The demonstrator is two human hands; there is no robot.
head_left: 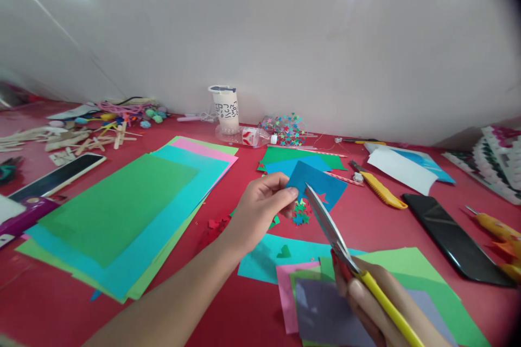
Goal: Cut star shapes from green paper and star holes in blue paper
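My left hand (260, 209) pinches a blue paper square (319, 184) by its left corner and holds it above the red table (228, 303). My right hand (376, 298) grips yellow-handled scissors (331, 230). Their blades point up and left, with the tip at the lower edge of the blue square. Small cut paper stars (301, 212) lie on the table just under the square.
A stack of large green, teal and pink sheets (122, 211) lies at left, smaller sheets (325, 303) near me. A yellow box cutter (380, 190), a black phone (451, 238), a glue gun (499, 230), a cup (226, 108), a bottle (244, 135) and wooden sticks (77, 141) surround the work area.
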